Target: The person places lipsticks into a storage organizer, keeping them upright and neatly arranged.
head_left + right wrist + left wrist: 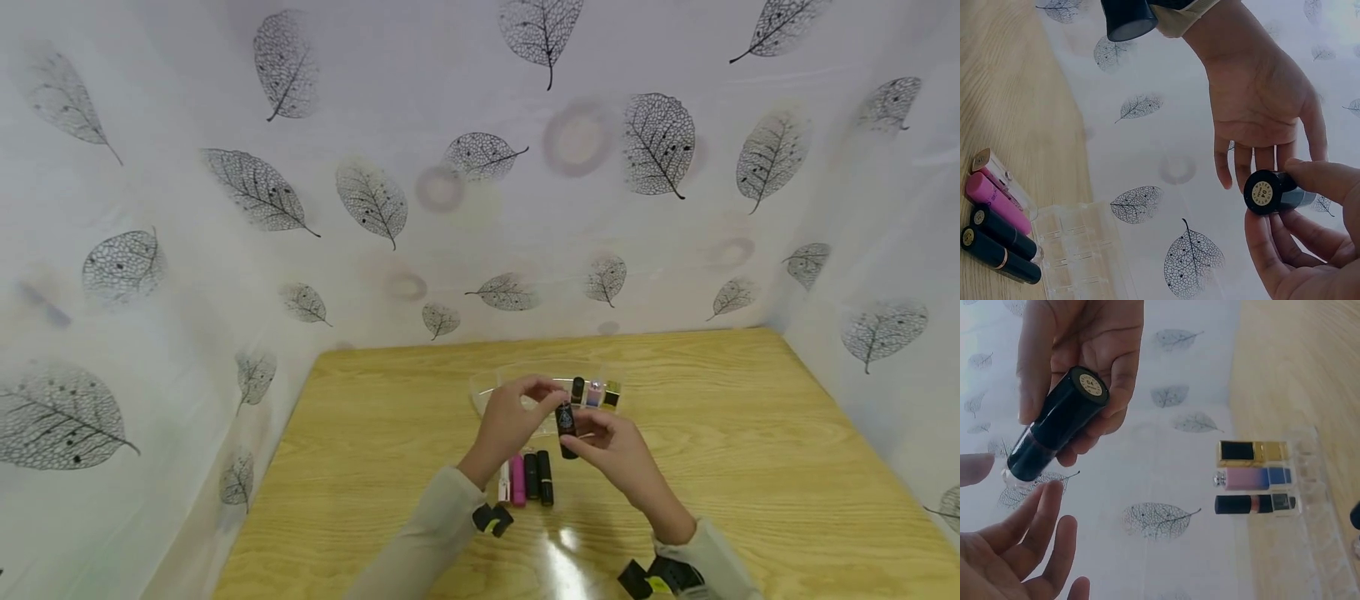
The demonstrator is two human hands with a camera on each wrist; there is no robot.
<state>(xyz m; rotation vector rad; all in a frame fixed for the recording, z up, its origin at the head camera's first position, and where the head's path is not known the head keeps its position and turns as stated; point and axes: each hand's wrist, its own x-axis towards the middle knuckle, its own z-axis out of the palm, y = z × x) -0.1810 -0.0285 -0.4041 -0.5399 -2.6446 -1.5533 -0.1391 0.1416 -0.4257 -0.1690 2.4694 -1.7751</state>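
A black lipstick (567,429) is held above the table, tilted, between my two hands. My right hand (611,446) grips it by the lower part; the right wrist view shows a round "04" label on the base end. My left hand (517,417) is at the upper end, and in the left wrist view its thumb and straight fingers (1054,500) spread around the clear tip without closing on it. Behind the hands stands a clear organizer (1329,531) holding a black lipstick (1235,504), a pink-and-blue one (1244,479) and a black-and-gold one (1238,452).
On the wooden table (360,433), in front of the organizer, lie a pale pink lipstick (504,483), a magenta one (518,481) and two black ones (545,478), side by side. Leaf-patterned cloth (375,283) borders the table at the back and sides.
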